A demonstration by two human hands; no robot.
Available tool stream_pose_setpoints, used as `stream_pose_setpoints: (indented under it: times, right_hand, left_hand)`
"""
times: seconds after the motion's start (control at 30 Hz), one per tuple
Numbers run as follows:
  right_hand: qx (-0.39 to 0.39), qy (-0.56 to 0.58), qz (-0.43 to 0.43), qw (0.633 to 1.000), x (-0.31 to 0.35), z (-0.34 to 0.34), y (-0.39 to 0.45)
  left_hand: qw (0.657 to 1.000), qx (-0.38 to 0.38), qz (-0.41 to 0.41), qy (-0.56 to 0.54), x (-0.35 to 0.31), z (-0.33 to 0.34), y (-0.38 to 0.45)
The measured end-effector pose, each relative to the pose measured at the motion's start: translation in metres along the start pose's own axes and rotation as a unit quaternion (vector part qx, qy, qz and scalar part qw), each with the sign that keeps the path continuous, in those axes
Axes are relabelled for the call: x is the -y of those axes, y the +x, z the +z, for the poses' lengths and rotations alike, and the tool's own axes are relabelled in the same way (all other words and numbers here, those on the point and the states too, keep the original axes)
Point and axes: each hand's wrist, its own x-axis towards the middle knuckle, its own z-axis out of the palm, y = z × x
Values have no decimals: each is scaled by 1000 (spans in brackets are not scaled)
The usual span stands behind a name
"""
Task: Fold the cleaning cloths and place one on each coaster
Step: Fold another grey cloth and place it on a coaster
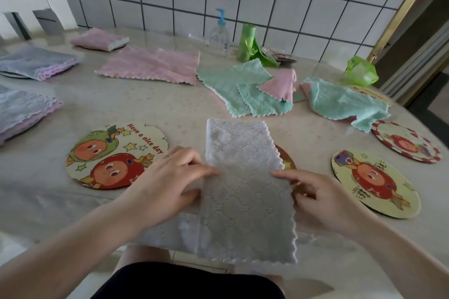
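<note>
Grey cloth (245,192) is what we are working on, and the head view, the only one we have, shows it as a long strip at the near edge of the table (145,109). Its long axis runs from that edge, where the lower end overhangs towards our lap, away to the table's middle. A second layer sticks out at its lower left, so we judge it folded once lengthwise.

Our left hand (167,184) lies on the strip's left edge about halfway up, fingers fairly straight and close together, their tips pressing on the cloth. Our right hand (313,192) sits at the right edge at the same height, index finger stretched onto the cloth and the others curled at the hem; whether they pinch it we cannot tell. So the cloth lies between the hands, each equally near.

Beneath the strip's right edge a dark coaster (286,160) peeks out, touching the cloth. A fruit coaster (116,155) lies bare just beside the left hand, and two more coasters (375,183) (405,143) lie bare towards the right edge.

We judge the next fold to run across the long axis, bringing the overhanging end up to the far one. Green cloths (233,85) and a pink cloth (150,64) wait unfolded further back.
</note>
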Motion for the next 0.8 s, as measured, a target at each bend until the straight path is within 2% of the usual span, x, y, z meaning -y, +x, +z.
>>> stream_pose_setpoints:
  times: [0.07, 0.13, 0.2, 0.3, 0.37, 0.4, 0.47, 0.53, 0.63, 0.8]
  right_hand:
    - [-91, -187, -103, 973, -8, 7, -2]
    - [-132, -262, -156, 943, -13, 13, -2]
    - [-123, -279, -201, 931, -14, 16, -2]
    - [-50, -266, -282, 920, -15, 16, -3]
    - [-33, -227, -274, 934, -18, 16, -5]
    - [-40, -200, -255, 945, -17, 16, -5]
    - [-56, -134, -203, 968, -12, 13, -1]
    - [-73, -33, -143, 987, 1, 10, 7]
    - [-115, 102, -70, 986, 9, 5, 30]
    - [-185, 106, 4, 977, 8, 10, 70]
  left_hand:
    - [998, -21, 46, 37, 4, 7, -1]
    - [991, -11, 109, 81, 7, 10, 0]
    - [980, 20, 165, 112, 7, 10, 3]
    - [967, 61, 230, 90, 9, 15, 4]
    - [965, 72, 246, 60, 12, 18, 2]
    - [970, 74, 230, 24, 13, 19, 2]
    - [984, 76, 130, -99, 9, 15, 6]
    - [975, 51, 42, -213, 2, 12, 15]
    - [965, -11, -19, -263, -5, 9, 35]
    - [924, -55, -98, -366, -1, 9, 64]
